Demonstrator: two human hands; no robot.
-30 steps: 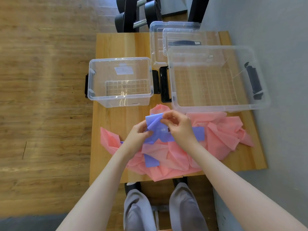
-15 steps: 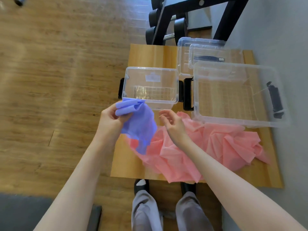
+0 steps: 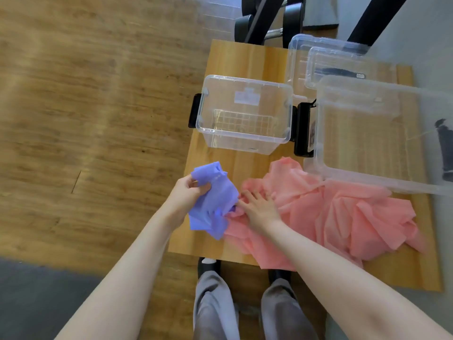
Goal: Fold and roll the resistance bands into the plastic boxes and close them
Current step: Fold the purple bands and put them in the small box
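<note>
Setting: we look down on a small wooden tabletop (image 3: pixel 247 62) standing on a wood floor, with a black weight rack behind it.
Landmark: the small clear box (image 3: pixel 245 114) sits open and empty near the tabletop's left edge.
Purple band (image 3: pixel 215 204): bunched, not yet folded or rolled, in front of the small clear box and partly past the tabletop's left edge.
Left hand (image 3: pixel 188 197): its grip is curled round the purple band's upper end.
Right hand (image 3: pixel 259 207): fingers spread flat, holding nothing, resting on the pink band (image 3: pixel 343 214) just beside the purple one.
Pink band: a loose crumpled heap to the front-right of the small clear box, touching the large clear box (image 3: pixel 382 133).
Risk, tangling: we judge the two bands may overlap where they meet, so lifting one could drag the other.
Risk, slipping: held at one end only, the purple band could slide off towards the floor.
Risk, bulk: stuffed in bunched as it is, we doubt a lid would close over it.
</note>
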